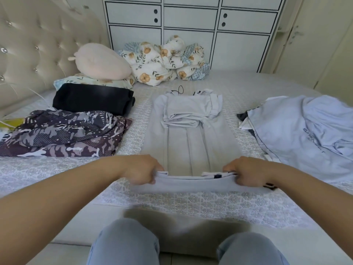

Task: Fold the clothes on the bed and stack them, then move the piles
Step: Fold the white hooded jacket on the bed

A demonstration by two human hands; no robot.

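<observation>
Grey garment [193, 142], long and partly folded, lies lengthwise at the centre of the bed [191, 203], its far end already doubled into a crumpled bundle and its near hem lifted off the cover. Left hand [141, 172] grips the left corner of that hem, fingers [147, 179] curled under the cloth with the thumb on top; right hand [246, 172] grips the right corner in the same way, so the hem is stretched between the two hands just above the patterned bedspread. A small dark mark shows on the white edge near the right hand. To the left of the garment, a camouflage-print piece [63, 132] lies loosely folded, and behind it, touching, sits a folded black stack [93, 98]. To the right, apart from the garment, a pale blue garment [305, 129] with printed lettering lies rumpled. Farther back, a pink plush cushion [101, 62] rests on a floral pillow beside a bunched floral quilt [164, 62], against the tufted headboard [38, 44] and a white cabinet [191, 16]. Knees in light jeans [126, 243] appear at the lower edge.
</observation>
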